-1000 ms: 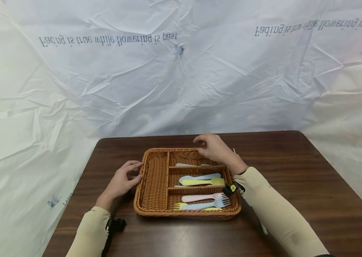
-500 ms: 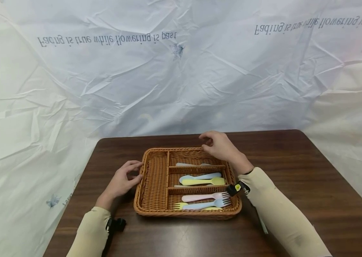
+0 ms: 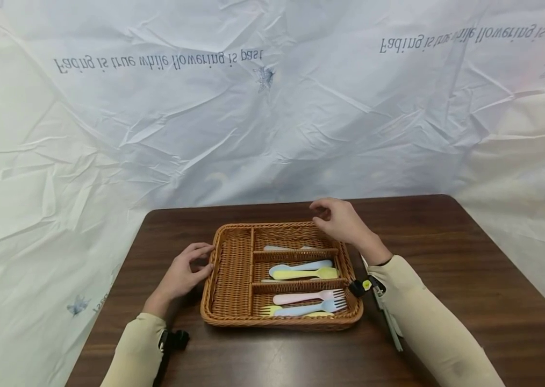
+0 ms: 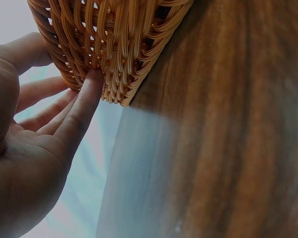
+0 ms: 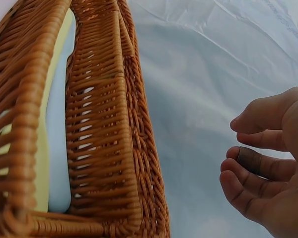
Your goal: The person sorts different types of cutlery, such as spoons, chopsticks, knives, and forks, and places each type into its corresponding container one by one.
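A dark brown, wood-grain table (image 3: 461, 263) is seen, and on it a shallow rectangular wicker basket (image 3: 235, 274), orange-brown, is set near the far edge, closer to the left edge than to the right. If it is pushed unevenly, it could be slid or turned towards the right edge, as no support is given on that side.

By the cream right sleeve (image 3: 427, 317) a thin pale strip (image 3: 393, 330) is half hidden; it might be dragged if the forearm is moved.

The left hand (image 3: 183, 271) is relaxed, its thumb and fingertips rested against the basket's left wall; too firm a press could cause that slide. The right hand (image 3: 342, 219) is loosely curled with nothing held, raised by the basket's far right corner. The black wrist device (image 3: 357, 288) is carried close to the right rim, which could be caught and tilted.

In the near compartment a pink plastic fork (image 3: 301, 298) and a pale blue plastic fork (image 3: 308, 308) are overlapped, as are a yellow plastic spoon (image 3: 306, 274) and a pale blue plastic spoon (image 3: 308, 265) in the middle one; any jolt could mix them further.
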Demonstrator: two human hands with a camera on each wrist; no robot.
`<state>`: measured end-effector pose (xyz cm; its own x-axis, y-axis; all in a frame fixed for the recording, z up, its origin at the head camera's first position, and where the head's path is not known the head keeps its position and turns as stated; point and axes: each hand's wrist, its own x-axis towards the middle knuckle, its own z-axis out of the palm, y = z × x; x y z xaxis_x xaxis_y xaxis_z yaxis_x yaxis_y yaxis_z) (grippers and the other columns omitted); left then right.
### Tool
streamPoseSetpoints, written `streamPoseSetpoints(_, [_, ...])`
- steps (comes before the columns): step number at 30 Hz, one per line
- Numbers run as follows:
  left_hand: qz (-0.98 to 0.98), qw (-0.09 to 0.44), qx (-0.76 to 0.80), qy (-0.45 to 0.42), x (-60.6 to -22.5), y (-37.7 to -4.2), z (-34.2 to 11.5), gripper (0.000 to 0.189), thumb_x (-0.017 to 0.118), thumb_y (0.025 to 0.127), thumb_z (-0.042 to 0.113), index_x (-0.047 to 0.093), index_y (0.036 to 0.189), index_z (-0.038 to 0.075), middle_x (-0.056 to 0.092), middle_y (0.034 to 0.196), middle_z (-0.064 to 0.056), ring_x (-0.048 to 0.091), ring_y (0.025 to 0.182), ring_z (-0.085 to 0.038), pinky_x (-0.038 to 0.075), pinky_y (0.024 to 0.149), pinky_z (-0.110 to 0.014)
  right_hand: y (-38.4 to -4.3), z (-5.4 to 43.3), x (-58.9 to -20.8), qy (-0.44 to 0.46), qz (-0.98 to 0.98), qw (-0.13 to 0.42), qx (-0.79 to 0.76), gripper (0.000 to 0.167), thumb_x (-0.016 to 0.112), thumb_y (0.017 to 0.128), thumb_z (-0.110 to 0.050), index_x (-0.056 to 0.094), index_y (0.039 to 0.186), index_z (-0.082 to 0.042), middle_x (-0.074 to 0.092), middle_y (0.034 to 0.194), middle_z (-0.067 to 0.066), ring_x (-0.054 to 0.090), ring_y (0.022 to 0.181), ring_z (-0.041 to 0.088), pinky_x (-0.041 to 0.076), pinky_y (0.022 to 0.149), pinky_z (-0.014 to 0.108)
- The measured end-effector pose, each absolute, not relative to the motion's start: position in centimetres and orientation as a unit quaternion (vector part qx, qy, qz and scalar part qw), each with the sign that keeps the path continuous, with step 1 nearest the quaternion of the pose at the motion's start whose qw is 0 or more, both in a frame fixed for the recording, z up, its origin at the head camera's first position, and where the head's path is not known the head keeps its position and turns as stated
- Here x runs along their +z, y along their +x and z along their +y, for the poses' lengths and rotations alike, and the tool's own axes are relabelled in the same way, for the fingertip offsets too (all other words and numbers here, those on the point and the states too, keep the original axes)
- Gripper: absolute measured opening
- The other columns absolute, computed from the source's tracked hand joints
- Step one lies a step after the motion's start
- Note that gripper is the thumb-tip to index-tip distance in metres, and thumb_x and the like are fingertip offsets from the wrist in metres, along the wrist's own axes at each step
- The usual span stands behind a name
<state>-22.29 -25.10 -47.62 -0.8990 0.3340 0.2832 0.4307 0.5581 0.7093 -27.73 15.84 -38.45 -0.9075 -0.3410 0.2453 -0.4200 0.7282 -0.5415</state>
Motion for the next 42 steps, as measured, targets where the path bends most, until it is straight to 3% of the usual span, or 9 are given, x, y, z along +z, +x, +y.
streamPoseSetpoints(25, [-0.880,0.060,-0.416,-0.220,-47.8,-22.3,-25.1,0.044,0.066,0.094,0.015,0.056,0.136,0.005,0.048,0.137,-0.013,0.058,0.113,-0.032,0.056,0.082,-0.041,-27.0,20.3,-40.0,0.167,-0.937,0.088,0.294,0.033,0.064,0.093,-0.018,0.063,0.124,-0.008,0.066,0.109,0.013,0.064,0.095,0.027,0.053,0.077,0.045])
streamPoseSetpoints(42, [-0.880,0.063,-0.416,-0.220,-47.9,-22.4,-25.1,0.044,0.066,0.094,0.014,0.056,0.135,0.004,0.049,0.137,-0.014,0.058,0.113,-0.033,0.056,0.082,-0.042,-26.0,23.1,-41.6,0.127,-0.950,0.069,0.276,0.036,0.066,0.092,-0.020,0.061,0.124,-0.005,0.067,0.105,0.014,0.064,0.093,0.027,0.053,0.073,0.043])
